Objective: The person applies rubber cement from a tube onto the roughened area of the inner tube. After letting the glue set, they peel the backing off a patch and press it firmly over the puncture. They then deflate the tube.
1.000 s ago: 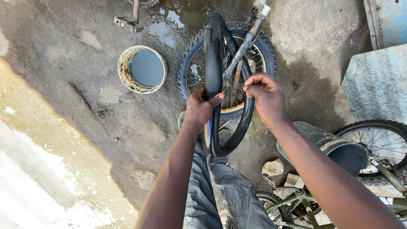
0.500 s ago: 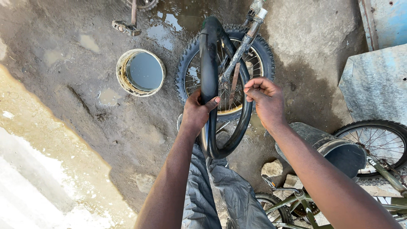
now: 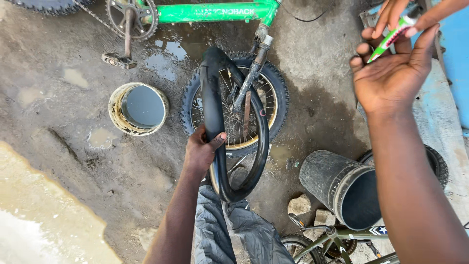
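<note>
the left hand (image 3: 202, 149) is closed around a black inner tube (image 3: 215, 122), holding it upright as a tall loop over the person's knees; the thumb lies across the rubber on its near left side. the tube stands in front of a small bicycle wheel (image 3: 273, 98) with a knobby tyre, which belongs to the green bicycle (image 3: 215, 12) lying across the far side of the wet ground.

the right hand (image 3: 391, 78) is raised to the far right, palm open and fingers spread, touching a small green and white tube (image 3: 391, 36). another person's hand (image 3: 415, 14) comes in from the far right corner and pinches that small tube too, so it sits between the two hands; i cannot tell which of them bears it.

on the ground to the left stands a round tin of water (image 3: 139, 107). near right lies a black bucket (image 3: 337, 188) tipped on its side, with part of another bicycle frame at the near edge.

judging by this, the work is at the handing-over of the small tube. closing the right fingers on it would call for a light, sure pinch while the left keeps the rubber loop steady.
</note>
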